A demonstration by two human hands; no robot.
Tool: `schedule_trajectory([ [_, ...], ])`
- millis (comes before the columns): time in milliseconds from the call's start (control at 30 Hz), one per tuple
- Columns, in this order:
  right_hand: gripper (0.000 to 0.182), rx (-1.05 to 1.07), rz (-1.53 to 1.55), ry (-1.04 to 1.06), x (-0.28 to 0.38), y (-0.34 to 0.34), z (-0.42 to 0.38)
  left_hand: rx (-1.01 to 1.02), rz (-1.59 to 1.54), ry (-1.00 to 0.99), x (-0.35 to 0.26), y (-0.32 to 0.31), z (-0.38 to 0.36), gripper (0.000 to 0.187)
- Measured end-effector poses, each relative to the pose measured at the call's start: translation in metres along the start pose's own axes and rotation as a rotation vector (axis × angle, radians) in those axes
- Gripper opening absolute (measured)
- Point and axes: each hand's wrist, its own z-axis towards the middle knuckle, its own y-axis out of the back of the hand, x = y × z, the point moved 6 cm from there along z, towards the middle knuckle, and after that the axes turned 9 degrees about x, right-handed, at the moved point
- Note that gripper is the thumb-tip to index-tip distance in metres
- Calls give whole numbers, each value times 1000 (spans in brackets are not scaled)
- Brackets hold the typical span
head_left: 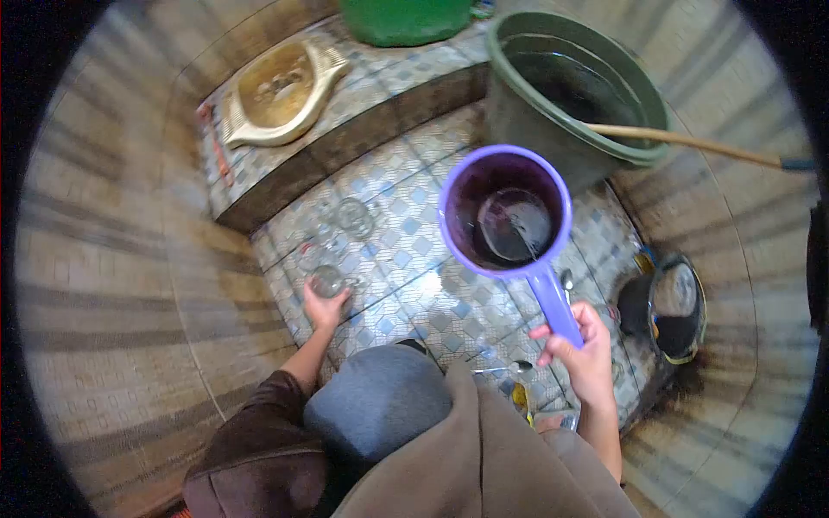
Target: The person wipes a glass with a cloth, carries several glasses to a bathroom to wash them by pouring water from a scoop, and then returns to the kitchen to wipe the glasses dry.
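The right hand (585, 356) has its grip closed on the handle of the purple dipper (454, 207); the dipper is held above the tiled floor (414, 289), open side up, with liquid inside. The left hand (325, 307) has its grip on a clear glass (328, 281), at the left side of the floor; whether this glass touches the floor cannot be told. Further glassware (353, 217) stands just beyond it. The large bucket (504, 99) contains dark-looking liquid, and a wooden stick (691, 141) crosses its rim. A gold-coloured basin (298, 129) rests on the raised ledge (367, 86).
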Motion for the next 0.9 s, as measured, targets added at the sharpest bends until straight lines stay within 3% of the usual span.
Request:
schedule_trajectory([
  [167, 18, -49, -150, 247, 64, 31, 14, -150, -335, -93, 41, -8, -6, 81],
  [233, 18, -146, -251, 398, 104, 42, 22, 69, 136, 452, -3, 10, -19, 68],
  [267, 19, -260, -496, 454, 121, 51, 30, 96, 127, 430, 4, -6, -18, 68],
  [333, 22, -489, -1061, 500, 148, 64, 52, 454, -308, 679, 38, -63, -27, 52],
  [367, 25, -604, -1382, 486, 157, 68, 67, 431, -259, 371, 0, -85, -27, 47],
  [400, 26, -669, -1464, 394, 159, 77, 85, 398, -215, 64, -58, -115, -40, 42],
  [433, 27, -732, -1544, 297, 159, 86, 103, 713, -484, 92, -116, -145, -57, 45],
  [500, 29, -716, -1645, 282, 157, 98, 135, 1023, -391, -503, -191, -212, -90, 49],
  [533, 26, -701, -1737, 239, 151, 104, 152, 1018, -246, -834, -223, -236, -111, 54],
  [567, 24, -687, -1828, 199, 145, 108, 168, 1239, -340, -765, -244, -264, -131, 66],
  [600, 16, -671, -1868, 115, 140, 110, 179, 1269, -369, -930, -267, -281, -149, 75],
  [667, 15, -641, -1903, 3, 132, 110, 194, 1401, -449, -923, -286, -309, -174, 85],
  [767, 15, -527, -1884, -112, 127, 116, 208, 1557, -300, -1067, -292, -335, -196, 90],
  [900, 16, -371, -1828, -208, 124, 129, 225, 1558, -361, -962, -297, -352, -207, 86],
])
